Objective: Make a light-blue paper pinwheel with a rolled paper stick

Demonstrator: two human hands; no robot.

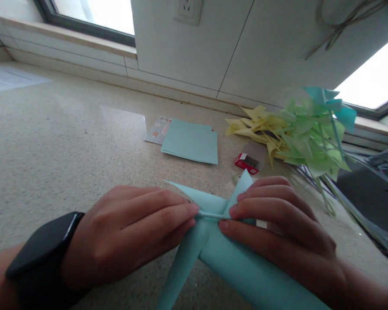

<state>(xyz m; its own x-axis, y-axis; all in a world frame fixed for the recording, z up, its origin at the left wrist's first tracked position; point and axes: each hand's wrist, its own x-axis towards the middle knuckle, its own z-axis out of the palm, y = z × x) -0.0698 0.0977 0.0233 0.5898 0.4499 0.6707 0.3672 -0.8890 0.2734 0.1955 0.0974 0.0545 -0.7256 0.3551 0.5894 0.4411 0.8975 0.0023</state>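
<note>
Both hands work on a pale blue-green paper pinwheel (236, 258) above the countertop, its pointed blades curling outward. My left hand (136, 232), with a black watch on the wrist, is closed in a pinch near the pinwheel's centre. A thin strip (213, 215) of the same colour runs between the two hands; whether it is a stick or a rolled edge, I cannot tell. My right hand (278, 224) is closed on the paper, its thumb and fingertips pressed around one blade and the strip's right end. The palm side of both hands is hidden.
Square blue-green sheets (190, 142) lie stacked over a printed packet (155, 131). Right of them is a small red box (247, 161). Yellow pinwheels (258, 125) and green pinwheels (313, 142) are heaped near a sink (371, 185). A printed page (13, 77) lies far left.
</note>
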